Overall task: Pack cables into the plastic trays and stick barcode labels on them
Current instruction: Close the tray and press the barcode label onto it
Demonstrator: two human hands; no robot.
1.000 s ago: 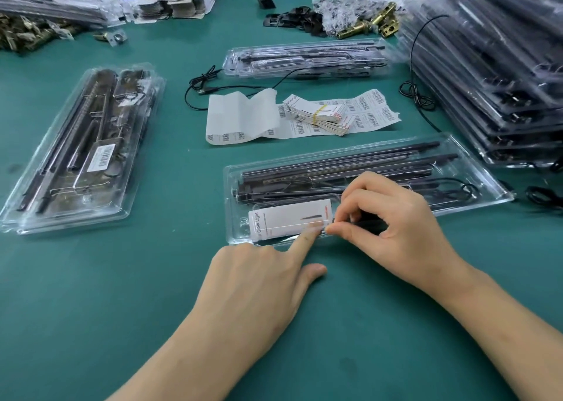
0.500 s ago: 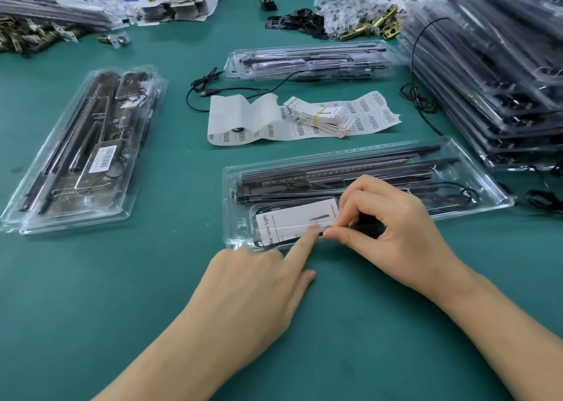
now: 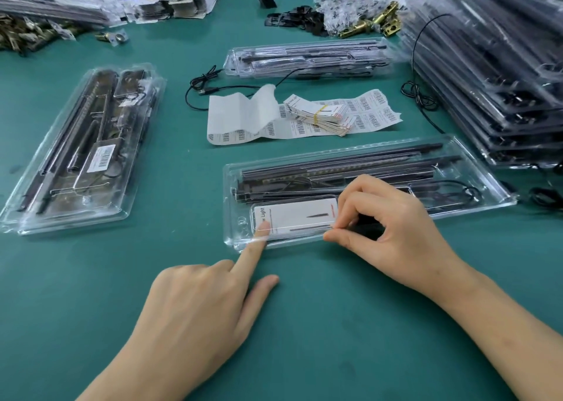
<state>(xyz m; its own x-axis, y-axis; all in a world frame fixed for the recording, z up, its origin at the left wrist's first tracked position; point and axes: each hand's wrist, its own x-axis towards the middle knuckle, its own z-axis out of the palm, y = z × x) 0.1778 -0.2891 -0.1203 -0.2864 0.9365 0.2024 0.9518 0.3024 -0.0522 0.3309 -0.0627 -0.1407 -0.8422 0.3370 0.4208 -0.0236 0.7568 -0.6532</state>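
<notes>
Pressing white printed card (image 3: 297, 216) into near pocket of clear plastic tray (image 3: 487, 184) on green table (image 3: 320, 324): left hand (image 3: 195, 315) index extended on card's left end; right hand (image 3: 393, 233) pinches card's right edge, thumb and forefinger closed.

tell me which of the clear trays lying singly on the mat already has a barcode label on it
The tray on the left, lying lengthwise away from the person: a white barcode label sits on its lid. The middle tray and near tray show none.

The left hand (image 3: 195, 315) has slid its forefinger from the white card's (image 3: 297, 218) right end to its left end.
</notes>
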